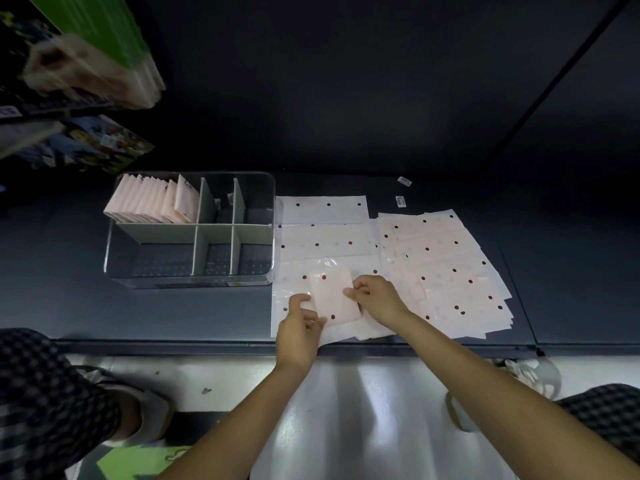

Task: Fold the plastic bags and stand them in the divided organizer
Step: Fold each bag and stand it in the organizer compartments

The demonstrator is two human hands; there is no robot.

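A pale pink plastic bag with dark red dots, folded into a narrow strip [332,296], lies on a flat bag near the shelf's front edge. My left hand [300,323] pinches its lower left corner. My right hand [375,296] pinches its right edge. Flat bags of the same kind [325,233] lie beneath and behind it. A fanned pile of bags [446,268] lies to the right. The clear divided organizer [270,202] stands to the left, with several folded bags [152,200] upright in its back left compartment.
The dark shelf [571,271] ends at a front edge just below the bags. Two small white labels [401,192] lie behind the bags. Boxed goods [86,57] hang at the upper left. Checked trouser legs [45,403] and a light floor show below.
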